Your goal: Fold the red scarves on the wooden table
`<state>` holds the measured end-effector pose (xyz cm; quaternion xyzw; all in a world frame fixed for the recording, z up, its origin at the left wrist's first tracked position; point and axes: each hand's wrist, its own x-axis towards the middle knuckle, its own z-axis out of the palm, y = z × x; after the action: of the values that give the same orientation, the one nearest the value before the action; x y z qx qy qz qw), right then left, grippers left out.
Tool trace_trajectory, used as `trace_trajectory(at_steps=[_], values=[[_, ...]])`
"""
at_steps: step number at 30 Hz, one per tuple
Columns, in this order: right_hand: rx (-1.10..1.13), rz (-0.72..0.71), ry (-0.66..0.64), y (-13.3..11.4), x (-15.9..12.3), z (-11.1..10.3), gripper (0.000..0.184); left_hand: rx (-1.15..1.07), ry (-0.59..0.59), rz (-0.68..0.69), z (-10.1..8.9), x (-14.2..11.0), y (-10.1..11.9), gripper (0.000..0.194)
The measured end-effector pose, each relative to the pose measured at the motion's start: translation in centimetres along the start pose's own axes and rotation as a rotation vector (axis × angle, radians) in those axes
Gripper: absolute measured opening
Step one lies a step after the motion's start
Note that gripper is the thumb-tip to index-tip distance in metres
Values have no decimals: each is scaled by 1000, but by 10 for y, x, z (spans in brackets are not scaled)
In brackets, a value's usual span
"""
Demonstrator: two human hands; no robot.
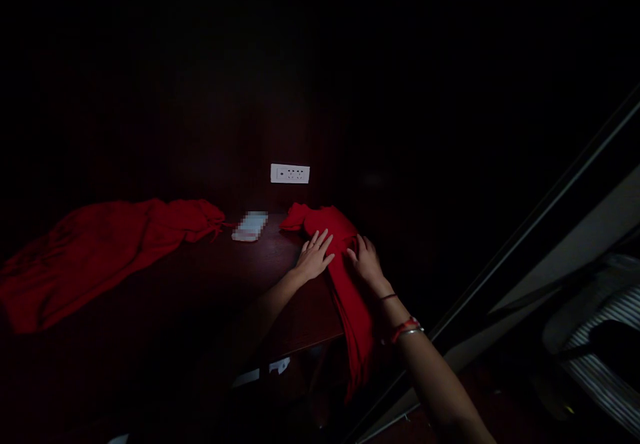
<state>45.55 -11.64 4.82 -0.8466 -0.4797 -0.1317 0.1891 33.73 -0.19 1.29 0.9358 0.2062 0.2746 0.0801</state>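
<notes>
A red cloth garment (345,284) lies on the dark wooden shelf (310,317), and its lower part hangs over the front edge. At the garment's left side is my left hand (315,255), its fingers spread and stretched forward over the fabric. My right hand (367,262) touches the right side of the same cloth, fingers apart and slightly bent. Neither hand visibly grips a fold. Further left, a second red garment (110,244) stretches along the shelf, with thin cords at its right end.
A phone-like pale rectangle (250,226), blurred out, rests between the two red cloths. On the back wall sits a white socket panel (290,174). Pale objects (279,365) show below the shelf. A striped cloth (610,337) is at the right, beyond a slanting edge. Much is dark.
</notes>
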Motion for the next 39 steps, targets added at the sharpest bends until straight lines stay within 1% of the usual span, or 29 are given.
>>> trace_trajectory(at_steps=[2,3,5,7,8,9,11,12,13,14,15,17,18,19,21,24,26,29,30,32,34,35,37,39], values=[[28,20,-32,1,14,21,56,32,-98,-7,10,1,-2,51],[39,21,-49,3,18,29,56,45,-128,-12,15,-1,-3,50],[55,21,-64,6,24,37,53,61,-126,-7,21,-7,-6,48],[73,21,-23,7,30,34,49,65,-38,17,20,-9,-7,43],[82,15,29,6,35,29,48,63,27,28,18,-7,-7,40],[89,-2,92,3,41,23,47,60,97,29,13,-3,-7,37],[76,-93,181,-7,57,13,47,51,218,-19,4,13,-8,37],[50,-151,179,-12,65,11,46,47,250,-65,0,23,-10,38],[13,-197,131,-18,74,11,45,44,251,-116,-2,32,-14,41],[-27,-222,41,-22,82,14,45,41,215,-166,-3,42,-18,43],[-69,-224,-75,-25,90,20,47,38,144,-208,-1,49,-24,47],[-137,-178,-292,-24,100,36,54,25,-56,-274,6,57,-37,55],[-159,-152,-367,-22,103,44,58,14,-150,-308,11,58,-44,60],[-174,-132,-412,-18,105,51,61,1,-223,-349,17,57,-51,65],[-186,-106,-455,-11,108,59,67,-33,-304,-427,25,53,-61,74],[-186,-81,-521,-9,114,55,75,-69,-332,-467,27,48,-65,81],[-181,-99,-498,-14,119,48,78,-71,-321,-466,23,48,-64,82],[-172,-193,-395,-23,125,43,76,-55,-289,-450,15,48,-60,84],[-173,-211,-382,-25,125,44,75,-50,-285,-443,13,47,-60,83],[-174,-198,-399,-26,125,46,73,-43,-289,-445,9,41,-61,83],[-169,-159,-414,-26,124,46,73,-37,-309,-463,5,31,-66,84],[-164,-152,-402,-26,124,44,73,-34,-319,-469,2,24,-69,85],[-158,-171,-334,-30,122,38,75,-16,-326,-465,-4,5,-78,86],[-154,-229,-232,-43,116,31,75,18,-316,-451,-13,-19,-88,84]])
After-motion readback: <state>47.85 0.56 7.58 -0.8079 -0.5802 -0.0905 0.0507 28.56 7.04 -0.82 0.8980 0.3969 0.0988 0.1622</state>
